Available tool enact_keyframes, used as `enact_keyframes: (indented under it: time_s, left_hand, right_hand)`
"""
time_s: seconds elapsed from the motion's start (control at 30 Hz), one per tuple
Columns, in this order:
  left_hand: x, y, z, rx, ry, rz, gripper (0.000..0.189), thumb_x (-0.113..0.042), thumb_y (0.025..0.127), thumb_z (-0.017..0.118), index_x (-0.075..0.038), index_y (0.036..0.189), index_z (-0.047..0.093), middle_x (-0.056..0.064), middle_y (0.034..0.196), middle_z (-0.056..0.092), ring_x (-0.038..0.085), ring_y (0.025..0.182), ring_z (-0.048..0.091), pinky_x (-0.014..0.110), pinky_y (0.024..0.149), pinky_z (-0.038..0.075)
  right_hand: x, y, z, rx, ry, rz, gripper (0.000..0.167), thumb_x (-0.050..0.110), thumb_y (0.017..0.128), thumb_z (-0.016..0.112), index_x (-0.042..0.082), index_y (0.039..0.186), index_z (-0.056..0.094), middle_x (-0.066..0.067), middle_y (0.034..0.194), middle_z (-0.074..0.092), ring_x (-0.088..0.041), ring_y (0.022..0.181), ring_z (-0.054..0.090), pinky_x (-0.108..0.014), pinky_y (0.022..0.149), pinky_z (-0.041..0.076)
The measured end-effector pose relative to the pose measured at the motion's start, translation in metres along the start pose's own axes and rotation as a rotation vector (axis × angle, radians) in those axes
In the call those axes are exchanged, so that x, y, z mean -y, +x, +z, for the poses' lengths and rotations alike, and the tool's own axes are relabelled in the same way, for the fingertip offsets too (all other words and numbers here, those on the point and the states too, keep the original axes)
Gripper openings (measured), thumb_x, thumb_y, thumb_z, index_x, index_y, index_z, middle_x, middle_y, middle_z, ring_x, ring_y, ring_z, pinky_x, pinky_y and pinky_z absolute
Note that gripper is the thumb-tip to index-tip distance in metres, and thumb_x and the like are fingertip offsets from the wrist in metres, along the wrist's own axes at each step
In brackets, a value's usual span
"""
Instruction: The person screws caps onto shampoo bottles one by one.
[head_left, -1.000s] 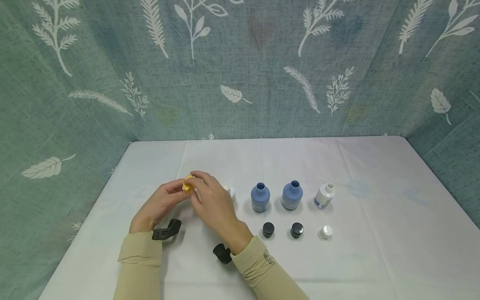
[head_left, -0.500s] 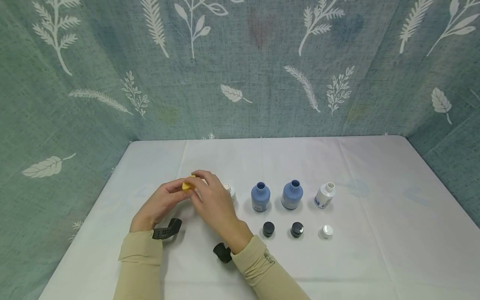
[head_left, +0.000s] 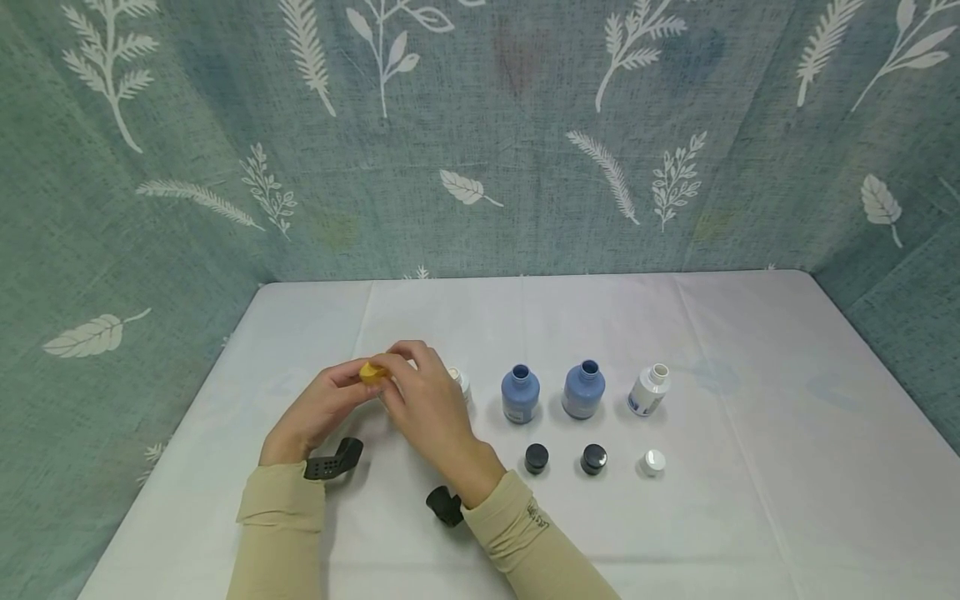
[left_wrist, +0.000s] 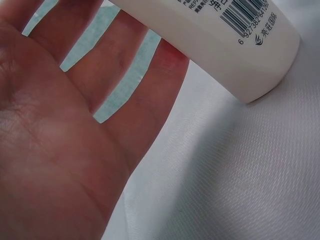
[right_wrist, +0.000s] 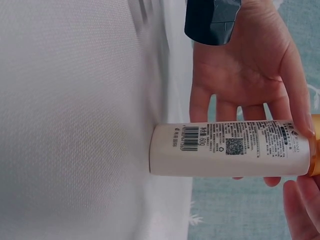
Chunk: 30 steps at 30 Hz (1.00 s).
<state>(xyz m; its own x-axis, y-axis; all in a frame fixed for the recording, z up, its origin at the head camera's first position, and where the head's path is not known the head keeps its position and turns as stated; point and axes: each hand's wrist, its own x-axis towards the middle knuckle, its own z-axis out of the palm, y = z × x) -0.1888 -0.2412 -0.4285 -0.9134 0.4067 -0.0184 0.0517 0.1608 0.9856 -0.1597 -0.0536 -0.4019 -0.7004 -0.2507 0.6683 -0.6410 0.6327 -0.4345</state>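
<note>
A slim white bottle [right_wrist: 230,150] with printed label and barcode stands upright, its base right at the white cloth. On top is a yellow-orange cap [head_left: 371,372]. My left hand [head_left: 318,408] holds the bottle near its top, with fingers behind it and the thumb up by the cap. In the left wrist view, the left palm [left_wrist: 55,145] is close beside the bottle's lower part. My right hand [head_left: 431,408] pinches the cap from the other side; in the right wrist view only its fingertips show, at the lower right. From the head view, the hands hide the bottle's body.
To the right stand two uncapped blue bottles [head_left: 521,395] and an open white bottle [head_left: 649,390]. Another white bottle [head_left: 461,385] is partly hidden behind my right hand. Two black caps [head_left: 537,458] and a white cap [head_left: 652,463] lie nearer. A patterned curtain [head_left: 480,142] hangs behind.
My right fingers have shifted slightly round the yellow cap, and its visible side has turned a little to the left. The left hand and the other bottles have stayed in place.
</note>
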Motion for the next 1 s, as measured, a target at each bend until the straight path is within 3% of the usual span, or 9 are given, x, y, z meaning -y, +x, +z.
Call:
enact_keyframes:
  time_s: [0.13, 0.4, 1.0]
  left_hand:
    - [0.0002, -0.0004, 0.0001, -0.003, -0.009, -0.003, 0.037, -0.014, 0.087, 0.057, -0.002, 0.123, 0.052, 0.008, 0.124, 0.050, 0.020, 0.117, 0.041, 0.037, 0.095, 0.031]
    - [0.0005, -0.0007, 0.0009, -0.038, 0.002, -0.037, 0.039, -0.018, 0.086, 0.059, -0.002, 0.121, 0.053, 0.007, 0.122, 0.053, 0.019, 0.114, 0.044, 0.040, 0.096, 0.030]
    - [0.0000, -0.0004, 0.0020, -0.052, 0.001, -0.042, 0.039, -0.018, 0.087, 0.058, -0.005, 0.124, 0.052, 0.008, 0.125, 0.050, 0.021, 0.118, 0.040, 0.051, 0.099, 0.022]
  right_hand:
    - [0.0004, -0.0001, -0.0001, -0.005, -0.003, 0.006, 0.017, 0.017, 0.083, 0.062, 0.019, 0.100, 0.063, 0.003, 0.103, 0.052, -0.009, 0.090, 0.049, -0.019, 0.063, 0.044]
    - [-0.0001, -0.0003, -0.0006, -0.020, -0.015, 0.001, 0.016, 0.018, 0.083, 0.062, 0.020, 0.099, 0.064, 0.002, 0.099, 0.051, -0.009, 0.086, 0.050, -0.018, 0.059, 0.043]
    - [-0.0021, -0.0003, -0.0006, 0.002, 0.010, 0.038, 0.023, 0.007, 0.081, 0.058, 0.018, 0.101, 0.065, 0.004, 0.096, 0.051, -0.006, 0.083, 0.050, -0.016, 0.065, 0.043]
